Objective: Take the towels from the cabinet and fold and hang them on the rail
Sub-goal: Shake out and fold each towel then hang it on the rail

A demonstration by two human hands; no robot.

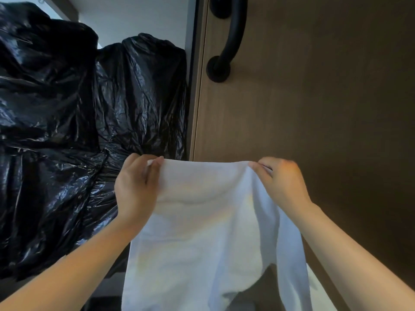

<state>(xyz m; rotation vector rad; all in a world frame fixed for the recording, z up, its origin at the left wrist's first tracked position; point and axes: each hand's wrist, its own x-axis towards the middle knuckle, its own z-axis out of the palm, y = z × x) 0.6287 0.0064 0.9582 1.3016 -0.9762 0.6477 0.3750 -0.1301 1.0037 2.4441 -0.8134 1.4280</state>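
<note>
A white towel (202,232) hangs in front of me, stretched by its top edge between both hands. My left hand (134,187) pinches the towel's upper left corner. My right hand (283,180) pinches the upper right corner, where the cloth bunches into a fold that drops down the right side. The towel's lower part runs out of the frame at the bottom. No rail is in view.
Large black plastic bags (67,120) fill the open cabinet space on the left. A brown wooden door (314,97) with a curved black handle (226,41) stands on the right, just behind the towel.
</note>
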